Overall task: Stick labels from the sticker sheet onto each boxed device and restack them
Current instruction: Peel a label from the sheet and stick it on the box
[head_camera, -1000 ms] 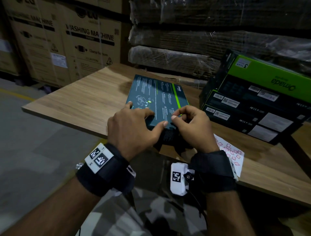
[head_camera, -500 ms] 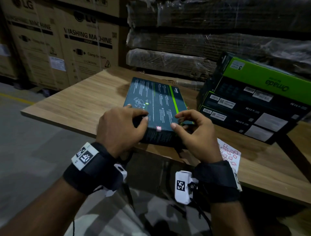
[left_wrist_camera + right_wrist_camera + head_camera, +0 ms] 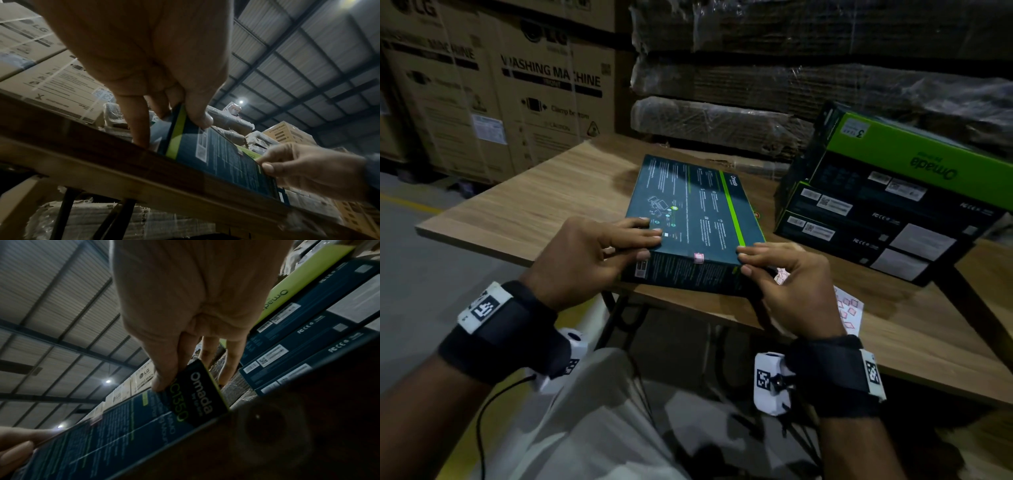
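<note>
From the head view I see my left hand [image 3: 592,253] and right hand [image 3: 787,284] each gripping a near corner of the dark teal box [image 3: 695,219], which lies flat on the wooden table [image 3: 534,209] at its near edge, about 12 o'clock from me. Fingers lie over the top face and the thumbs press the front side. A single pink label [image 3: 698,258] sits on the near top edge, between the hands.

The left wrist view adds what the head view hides: the left thumb and fingers pinch the box's corner, and one finger reaches down to the table edge. The right wrist view shows the right thumb on the front face, by the word Omada, and two fingers dropping beside the box's end.

Half a second ago the hands sat closer to the label; now they are spread out to the corners.

At 2 o'clock stands the stack of boxes [image 3: 887,209]: I count three, the top one green-faced. One sticker sheet [image 3: 849,310] lies at 3 o'clock, partly under my right hand.
</note>
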`<state>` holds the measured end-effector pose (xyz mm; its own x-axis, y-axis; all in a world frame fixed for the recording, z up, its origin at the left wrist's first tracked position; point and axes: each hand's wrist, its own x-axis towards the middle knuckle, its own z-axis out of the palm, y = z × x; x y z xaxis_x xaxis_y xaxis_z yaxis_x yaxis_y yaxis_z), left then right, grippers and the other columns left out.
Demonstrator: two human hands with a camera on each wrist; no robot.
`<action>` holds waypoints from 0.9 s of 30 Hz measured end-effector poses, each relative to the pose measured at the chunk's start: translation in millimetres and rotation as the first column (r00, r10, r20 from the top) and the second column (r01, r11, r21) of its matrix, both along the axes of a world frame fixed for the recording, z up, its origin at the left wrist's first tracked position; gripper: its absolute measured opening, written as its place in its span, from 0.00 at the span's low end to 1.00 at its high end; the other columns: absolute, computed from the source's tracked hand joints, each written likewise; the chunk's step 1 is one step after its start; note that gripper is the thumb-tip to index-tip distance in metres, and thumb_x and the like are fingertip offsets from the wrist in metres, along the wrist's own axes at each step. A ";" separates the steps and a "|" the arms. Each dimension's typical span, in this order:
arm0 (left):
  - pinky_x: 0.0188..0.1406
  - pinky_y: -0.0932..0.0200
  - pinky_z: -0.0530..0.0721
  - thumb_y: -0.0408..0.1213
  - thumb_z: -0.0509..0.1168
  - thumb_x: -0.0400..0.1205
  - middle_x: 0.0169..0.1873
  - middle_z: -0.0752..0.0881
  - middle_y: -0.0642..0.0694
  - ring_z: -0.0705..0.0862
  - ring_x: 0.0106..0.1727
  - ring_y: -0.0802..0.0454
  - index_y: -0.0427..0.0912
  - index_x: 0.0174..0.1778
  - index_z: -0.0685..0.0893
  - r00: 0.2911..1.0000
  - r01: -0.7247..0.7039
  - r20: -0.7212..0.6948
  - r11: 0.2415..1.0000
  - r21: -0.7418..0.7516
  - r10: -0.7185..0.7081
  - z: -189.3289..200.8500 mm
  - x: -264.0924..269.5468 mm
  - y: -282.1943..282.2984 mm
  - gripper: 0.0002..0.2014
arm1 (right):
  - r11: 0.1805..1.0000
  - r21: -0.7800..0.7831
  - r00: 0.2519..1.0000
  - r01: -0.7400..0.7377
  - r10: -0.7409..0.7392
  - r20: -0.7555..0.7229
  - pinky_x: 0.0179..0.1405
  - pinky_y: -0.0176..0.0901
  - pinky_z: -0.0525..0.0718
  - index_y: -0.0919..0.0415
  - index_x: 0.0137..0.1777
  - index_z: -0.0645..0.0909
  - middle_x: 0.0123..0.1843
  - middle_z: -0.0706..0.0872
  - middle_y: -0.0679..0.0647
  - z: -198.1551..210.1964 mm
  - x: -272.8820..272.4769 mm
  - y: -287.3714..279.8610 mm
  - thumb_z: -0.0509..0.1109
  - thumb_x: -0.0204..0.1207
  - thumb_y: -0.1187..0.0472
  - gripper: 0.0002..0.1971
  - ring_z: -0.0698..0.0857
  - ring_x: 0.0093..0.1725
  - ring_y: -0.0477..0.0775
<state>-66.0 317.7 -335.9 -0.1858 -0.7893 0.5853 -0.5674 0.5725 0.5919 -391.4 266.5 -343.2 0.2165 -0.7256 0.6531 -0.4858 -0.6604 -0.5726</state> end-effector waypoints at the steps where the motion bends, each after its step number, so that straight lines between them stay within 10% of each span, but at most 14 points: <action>1: 0.77 0.57 0.85 0.33 0.77 0.83 0.67 0.92 0.54 0.83 0.80 0.60 0.47 0.68 0.93 1.000 0.008 -0.014 1.000 0.020 -0.008 0.5 2.5 1.2 0.17 | 1.000 0.004 1.000 0.004 -0.004 0.016 0.66 0.38 0.85 0.51 0.50 0.97 0.52 0.95 0.37 -2.2 -3.5 -0.3 0.85 0.73 0.69 0.12 0.91 0.61 0.42; 4: 0.76 0.54 0.86 0.34 0.77 0.83 0.67 0.93 0.55 0.82 0.81 0.60 0.47 0.67 0.94 0.996 0.018 -0.089 0.998 0.062 -0.012 3.5 7.6 6.5 0.16 | 1.000 0.026 0.995 0.001 -0.003 0.101 0.62 0.39 0.88 0.54 0.48 0.96 0.52 0.96 0.44 -6.4 -11.4 1.9 0.85 0.72 0.72 0.12 0.93 0.60 0.47; 10: 0.86 0.50 0.77 0.74 0.70 0.75 0.77 0.86 0.54 0.76 0.86 0.61 0.54 0.76 0.89 0.967 -0.136 0.214 0.991 -0.019 0.137 5.6 -12.8 -3.7 0.38 | 0.994 0.086 0.989 0.073 -0.083 0.125 0.53 0.33 0.87 0.50 0.48 0.96 0.57 0.92 0.45 -3.2 -5.5 1.3 0.92 0.65 0.60 0.13 0.89 0.62 0.41; 18: 0.84 0.56 0.78 0.36 0.76 0.81 0.71 0.91 0.52 0.81 0.82 0.57 0.41 0.70 0.92 0.989 0.116 -0.101 0.989 0.088 -0.107 4.0 11.7 -4.2 0.19 | 0.980 0.181 0.981 -0.087 0.052 0.186 0.55 0.26 0.85 0.61 0.55 0.96 0.62 0.94 0.49 -5.4 -25.5 2.6 0.81 0.76 0.75 0.12 0.91 0.65 0.43; 23: 0.84 0.57 0.78 0.33 0.75 0.82 0.70 0.91 0.53 0.80 0.83 0.57 0.41 0.69 0.92 0.983 0.130 -0.143 0.986 0.108 -0.114 3.9 21.2 -7.6 0.18 | 0.974 0.208 0.969 -0.089 0.036 0.246 0.57 0.27 0.85 0.62 0.54 0.96 0.60 0.95 0.47 -7.3 -19.2 8.9 0.80 0.76 0.77 0.12 0.91 0.67 0.46; 27: 0.94 0.33 0.59 0.34 0.76 0.87 0.70 0.89 0.67 0.78 0.85 0.60 0.58 0.72 0.91 0.993 -0.113 -0.043 0.994 0.008 0.113 -2.2 37.2 -7.6 0.20 | 0.987 0.135 0.982 -0.089 0.064 0.180 0.58 0.26 0.85 0.57 0.55 0.96 0.61 0.95 0.46 -8.4 10.5 14.4 0.81 0.76 0.74 0.13 0.91 0.65 0.43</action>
<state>-28.8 310.0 -338.1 -0.0698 -0.8068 0.5867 -0.6017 0.5032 0.6203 -380.8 280.9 -351.6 0.1663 -0.7990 0.5778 -0.3214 -0.5979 -0.7343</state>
